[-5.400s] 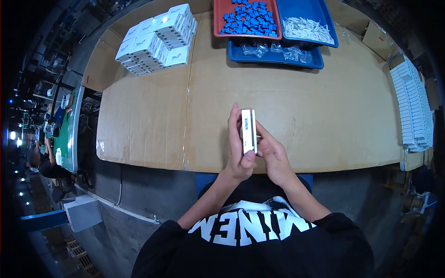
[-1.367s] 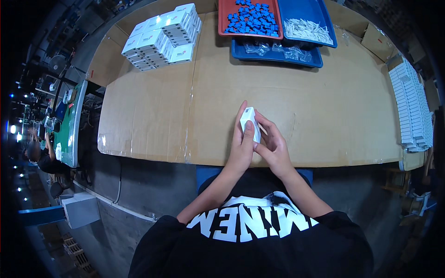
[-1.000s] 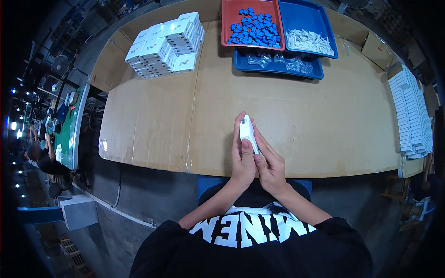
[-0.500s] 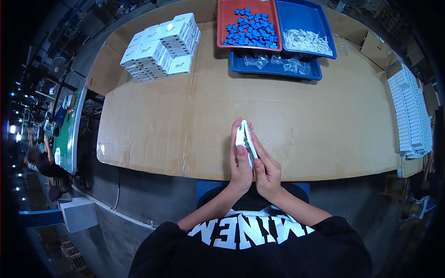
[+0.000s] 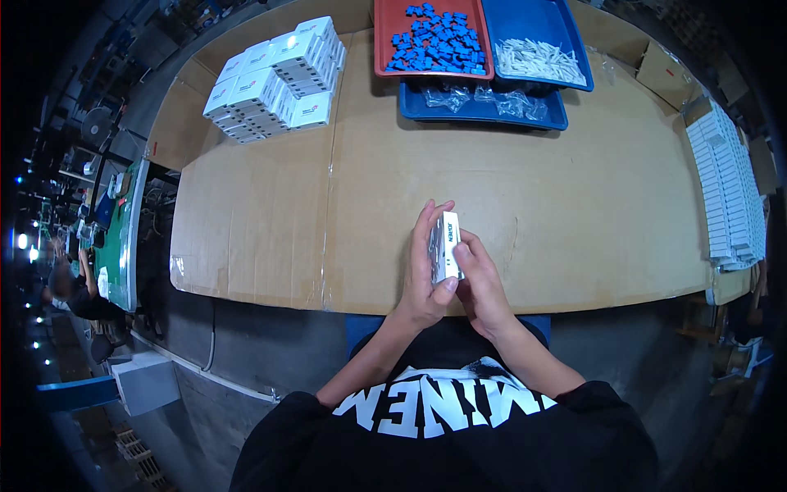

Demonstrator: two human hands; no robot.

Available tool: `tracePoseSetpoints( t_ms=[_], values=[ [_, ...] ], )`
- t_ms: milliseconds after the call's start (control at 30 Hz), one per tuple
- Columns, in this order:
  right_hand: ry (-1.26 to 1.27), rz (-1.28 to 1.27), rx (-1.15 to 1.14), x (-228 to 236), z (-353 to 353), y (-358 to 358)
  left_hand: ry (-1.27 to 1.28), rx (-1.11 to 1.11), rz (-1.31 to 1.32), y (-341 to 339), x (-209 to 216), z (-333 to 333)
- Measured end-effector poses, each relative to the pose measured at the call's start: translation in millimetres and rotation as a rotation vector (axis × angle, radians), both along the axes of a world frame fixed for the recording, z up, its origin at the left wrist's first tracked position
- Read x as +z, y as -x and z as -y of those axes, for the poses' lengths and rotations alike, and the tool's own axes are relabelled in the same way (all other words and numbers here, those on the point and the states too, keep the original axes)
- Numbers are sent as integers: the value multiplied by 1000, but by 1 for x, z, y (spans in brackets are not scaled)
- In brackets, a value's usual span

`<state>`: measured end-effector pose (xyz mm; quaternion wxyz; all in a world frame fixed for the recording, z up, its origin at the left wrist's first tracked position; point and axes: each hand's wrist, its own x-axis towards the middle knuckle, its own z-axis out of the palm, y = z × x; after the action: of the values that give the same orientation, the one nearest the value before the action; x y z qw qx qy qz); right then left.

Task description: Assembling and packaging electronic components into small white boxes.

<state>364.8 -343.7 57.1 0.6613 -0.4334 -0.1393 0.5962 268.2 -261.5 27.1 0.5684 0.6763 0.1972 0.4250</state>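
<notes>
View: head.
Case: one white, flat, box-shaped case with dark print on its narrow edge (image 5: 450,244), held upright between both palms above the near part of the bench.
Left hand (image 5: 425,279): curved around the case's left side, fingers raised along it, thumb at its lower end.
Right hand (image 5: 484,283): closed in on the right side, thumb against the printed edge; other fingers partly hidden.
Change: half a second ago two white faces stood apart in a narrow V; now the printed edge faces up and a grey, glossy face shows toward the left palm.
Bearing: the case appears turned for handling along that edge, both hands engaged.
Bench (image 5: 574,205): brown, cardboard-covered, taped.
Far left: stepped stack of white square boxes (image 5: 275,82).
Far centre: red tray (image 5: 395,15) of small blue parts (image 5: 438,45); blue tray (image 5: 525,15) of slim white pieces (image 5: 541,62).
Beneath: lower blue tray (image 5: 484,125) with clear plastic bags (image 5: 447,98).
Right rim: tall stack of white flat boxes (image 5: 725,189).
Obstruction: the upper trays overlap the lower one's rear; both thumbs cover part of the case.
</notes>
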Motion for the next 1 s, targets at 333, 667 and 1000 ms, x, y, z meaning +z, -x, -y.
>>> tracePoseSetpoints(
  t_ms=[333, 667, 1000],
  values=[
    [-91, 332, -43, -2, -1, 17, -70, 250, 7, 1, -8, 10],
    [-220, 528, -21, -2, 6, 24, -48, 283, 136, 4, -11, 14],
    [-162, 231, 9, -7, 2, 3, -49, 166, 159, 3, -19, 6]
  ],
)
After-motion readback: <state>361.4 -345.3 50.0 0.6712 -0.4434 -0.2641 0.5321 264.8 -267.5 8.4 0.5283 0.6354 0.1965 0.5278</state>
